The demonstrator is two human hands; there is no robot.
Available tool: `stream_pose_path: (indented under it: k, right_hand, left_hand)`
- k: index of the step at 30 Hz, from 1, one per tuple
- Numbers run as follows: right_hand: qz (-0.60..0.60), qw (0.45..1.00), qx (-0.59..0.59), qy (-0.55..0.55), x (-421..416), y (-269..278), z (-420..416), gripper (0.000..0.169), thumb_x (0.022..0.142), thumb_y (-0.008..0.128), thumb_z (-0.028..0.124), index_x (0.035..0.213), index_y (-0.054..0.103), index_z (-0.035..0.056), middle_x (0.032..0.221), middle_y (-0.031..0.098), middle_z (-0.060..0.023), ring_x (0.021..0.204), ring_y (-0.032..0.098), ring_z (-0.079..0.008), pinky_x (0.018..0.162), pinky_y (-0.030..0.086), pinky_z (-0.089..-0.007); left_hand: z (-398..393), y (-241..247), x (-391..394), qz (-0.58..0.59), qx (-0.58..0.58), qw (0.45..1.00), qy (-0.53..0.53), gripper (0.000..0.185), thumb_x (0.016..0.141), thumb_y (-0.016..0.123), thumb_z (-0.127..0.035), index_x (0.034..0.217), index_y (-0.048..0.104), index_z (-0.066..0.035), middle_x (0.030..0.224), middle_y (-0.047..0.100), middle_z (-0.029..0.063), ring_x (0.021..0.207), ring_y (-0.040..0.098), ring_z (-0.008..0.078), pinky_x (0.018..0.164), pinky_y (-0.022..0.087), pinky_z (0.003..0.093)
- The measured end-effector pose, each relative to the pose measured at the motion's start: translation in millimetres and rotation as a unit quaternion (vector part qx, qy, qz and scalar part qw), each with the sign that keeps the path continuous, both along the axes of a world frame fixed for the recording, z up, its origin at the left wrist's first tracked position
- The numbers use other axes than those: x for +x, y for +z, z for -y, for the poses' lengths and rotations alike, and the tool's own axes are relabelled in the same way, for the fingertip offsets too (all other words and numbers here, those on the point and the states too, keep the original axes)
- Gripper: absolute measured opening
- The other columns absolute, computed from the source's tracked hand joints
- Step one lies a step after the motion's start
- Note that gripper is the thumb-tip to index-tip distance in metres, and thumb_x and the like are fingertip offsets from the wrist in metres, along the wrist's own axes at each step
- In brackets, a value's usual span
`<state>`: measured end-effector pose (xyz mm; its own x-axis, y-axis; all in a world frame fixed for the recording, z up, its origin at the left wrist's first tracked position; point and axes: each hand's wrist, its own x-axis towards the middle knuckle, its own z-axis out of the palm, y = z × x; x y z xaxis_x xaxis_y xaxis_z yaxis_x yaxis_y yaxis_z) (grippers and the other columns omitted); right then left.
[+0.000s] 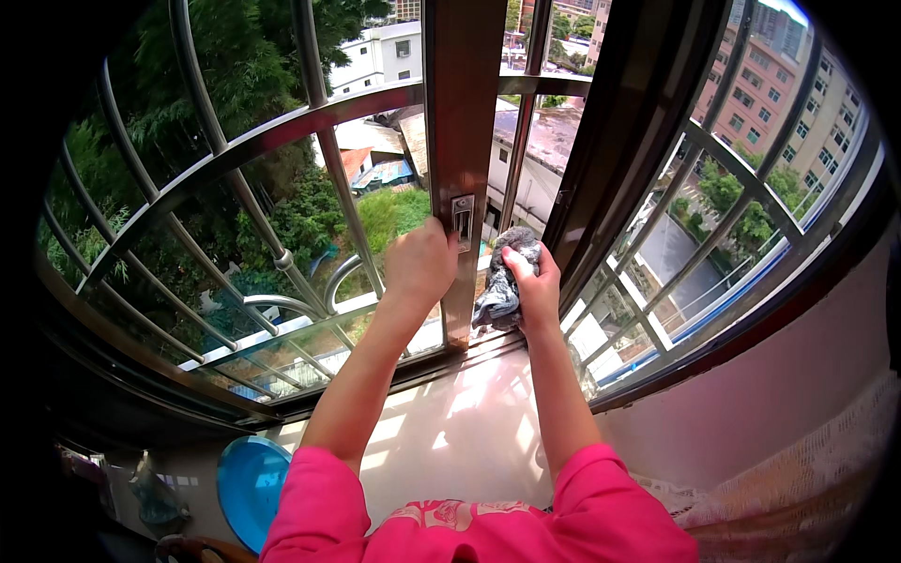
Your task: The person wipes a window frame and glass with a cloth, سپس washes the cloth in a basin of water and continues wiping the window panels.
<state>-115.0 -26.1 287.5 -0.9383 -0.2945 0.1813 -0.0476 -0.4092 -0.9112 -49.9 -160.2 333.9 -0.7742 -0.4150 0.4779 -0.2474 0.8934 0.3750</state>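
Observation:
Before me stands the brown metal stile (461, 127) of a sliding window, with a recessed latch (462, 211) set into it. My left hand (421, 267) is curled against the latch, its fingertips at the recess and partly hidden behind the knuckles. A crumpled grey cloth (500, 299) is bunched in my right hand (540, 288), thumb pressed on top. The cloth is just right of the stile, in the gap over the window track (493, 343). Left of the stile is a glass pane (352, 338).
Curved metal security bars (260, 211) run outside the window. A dark frame post (619, 119) rises on the right. Below is a pale, sunlit sill (450, 422). At lower left are a blue plastic basin (246, 485) and a plastic bag (158, 500). A lace curtain (788, 471) hangs at lower right.

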Motion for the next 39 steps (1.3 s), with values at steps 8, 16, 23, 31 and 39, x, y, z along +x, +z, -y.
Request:
stream_pose_path:
  k: [8, 16, 23, 31, 39]
  right_hand:
    - [-0.042, 0.991, -0.024, -0.126, -11, -11, 0, 0.023, 0.077, 0.053, 0.008, 0.099, 0.052, 0.0012, 0.086, 0.054, -0.0031, 0.073, 0.052, -0.0099, 0.064, 0.044, -0.0231]
    - [-0.012, 0.988, -0.056, -0.146, -32, -17, -24, 0.018, 0.078, 0.056, 0.012, 0.092, 0.052, 0.0014, 0.082, 0.055, -0.0036, 0.073, 0.051, -0.0108, 0.067, 0.042, -0.0231]
    - [-0.012, 0.983, -0.088, -0.164, -42, -13, -25, 0.02, 0.078, 0.054, 0.011, 0.095, 0.053, 0.0007, 0.086, 0.056, -0.0055, 0.078, 0.051, -0.0128, 0.071, 0.042, -0.0246]
    - [-0.196, 0.933, 0.165, -0.253, -63, -14, -16, 0.037, 0.075, 0.054, 0.017, 0.108, 0.053, 0.0001, 0.1, 0.057, -0.017, 0.093, 0.056, -0.031, 0.082, 0.042, -0.0348]
    - [-0.178, 0.932, 0.222, -0.225, -37, -8, -33, 0.039, 0.074, 0.053, 0.016, 0.109, 0.053, 0.0003, 0.1, 0.058, -0.0185, 0.093, 0.057, -0.0322, 0.083, 0.043, -0.0359]
  left_hand:
    - [-22, 1, -34, 0.016, 0.0, 0.996, -0.084, 0.007, 0.072, 0.051, -0.005, 0.074, 0.052, 0.002, 0.069, 0.06, 0.0203, 0.068, 0.061, 0.0359, 0.061, 0.049, 0.0419]
    - [-49, 3, -79, -0.008, 0.0, 0.987, -0.162, 0.005, 0.072, 0.052, -0.003, 0.074, 0.051, 0.002, 0.068, 0.058, 0.0225, 0.07, 0.058, 0.0393, 0.06, 0.046, 0.0447]
    - [-68, 0, -99, 0.001, 0.033, 0.988, -0.148, 0.006, 0.067, 0.054, 0.0, 0.072, 0.053, 0.004, 0.07, 0.058, 0.0237, 0.072, 0.058, 0.0402, 0.061, 0.047, 0.0438]
    - [-62, 7, -106, 0.01, 0.034, 0.985, -0.17, 0.018, 0.075, 0.055, -0.013, 0.068, 0.058, 0.004, 0.065, 0.058, 0.021, 0.065, 0.058, 0.0379, 0.058, 0.046, 0.0424]
    - [-76, -1, -114, -0.05, 0.016, 0.995, -0.081, 0.036, 0.08, 0.057, -0.027, 0.056, 0.061, 0.0, 0.056, 0.057, 0.0186, 0.059, 0.061, 0.0311, 0.053, 0.048, 0.0376]
